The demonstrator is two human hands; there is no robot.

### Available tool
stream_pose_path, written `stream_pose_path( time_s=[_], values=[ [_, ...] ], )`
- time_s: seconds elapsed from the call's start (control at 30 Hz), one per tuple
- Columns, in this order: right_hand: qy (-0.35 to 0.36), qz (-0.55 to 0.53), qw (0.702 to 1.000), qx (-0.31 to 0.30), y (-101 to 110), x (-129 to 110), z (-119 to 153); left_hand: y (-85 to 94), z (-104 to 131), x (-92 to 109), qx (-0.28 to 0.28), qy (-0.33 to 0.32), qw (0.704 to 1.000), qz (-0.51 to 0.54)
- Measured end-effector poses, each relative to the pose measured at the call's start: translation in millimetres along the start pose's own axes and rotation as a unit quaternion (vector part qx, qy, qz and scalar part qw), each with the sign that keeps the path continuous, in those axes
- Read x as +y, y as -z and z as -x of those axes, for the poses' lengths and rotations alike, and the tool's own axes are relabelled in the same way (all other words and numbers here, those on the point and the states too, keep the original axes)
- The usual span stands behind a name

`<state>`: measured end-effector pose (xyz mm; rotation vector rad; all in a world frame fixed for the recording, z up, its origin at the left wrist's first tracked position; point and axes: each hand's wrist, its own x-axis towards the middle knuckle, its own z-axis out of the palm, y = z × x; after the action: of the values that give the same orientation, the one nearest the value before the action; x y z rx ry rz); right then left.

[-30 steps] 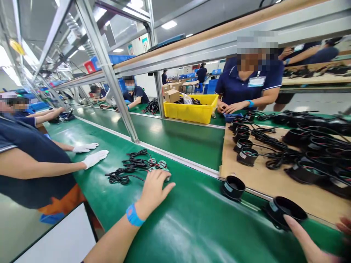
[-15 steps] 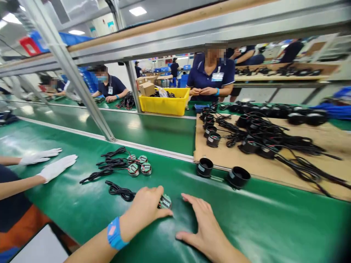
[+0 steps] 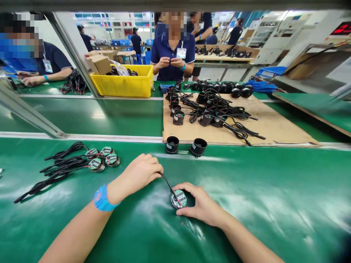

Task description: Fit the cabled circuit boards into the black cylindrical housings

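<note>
My right hand (image 3: 201,204) grips a round motor with a green circuit board (image 3: 179,199) by its edge, thumb and fingers on opposite sides, low over the green bench. A black cable (image 3: 168,181) rises from the board to my left hand (image 3: 141,168), whose fingers are closed on it; the rest of that cable is hidden behind the hand. A blue band circles my left wrist. To the left lie several similar round motors (image 3: 96,165) with coiled black cables (image 3: 61,170). Ahead stand two black cylindrical housings (image 3: 172,145), (image 3: 198,147) close to the bench's far edge.
A cardboard sheet (image 3: 279,128) beyond the bench edge carries several black housings with cables (image 3: 207,117). A yellow bin (image 3: 123,84) stands farther back at left. A slanted metal post (image 3: 55,124) rises at left. A co-worker (image 3: 172,54) stands opposite, holding a small item.
The motor has moved right, from my left hand into my right. My left hand now holds its cable. The view has swung right, and the neighbour's gloved hands have nearly left it.
</note>
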<state>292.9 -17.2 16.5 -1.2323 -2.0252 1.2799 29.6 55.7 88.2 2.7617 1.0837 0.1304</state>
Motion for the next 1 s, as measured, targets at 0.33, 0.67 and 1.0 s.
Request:
stream_pose_path(
  time_s=[0.33,0.67,1.0],
  values=[
    [0.071,-0.021,0.997,0.006,-12.7,9.5,-2.5,-44.7,-9.6,5.1,0.066,-0.027,0.997,-0.018],
    [0.073,-0.01,0.997,0.039,-16.3,4.7,-2.0,-43.9,-7.7,-2.5,0.068,-0.028,0.997,0.007],
    [0.02,-0.462,0.876,-0.137,-20.3,-29.0,14.3,-45.3,-33.6,21.6,0.019,-0.11,0.954,0.278]
  ],
)
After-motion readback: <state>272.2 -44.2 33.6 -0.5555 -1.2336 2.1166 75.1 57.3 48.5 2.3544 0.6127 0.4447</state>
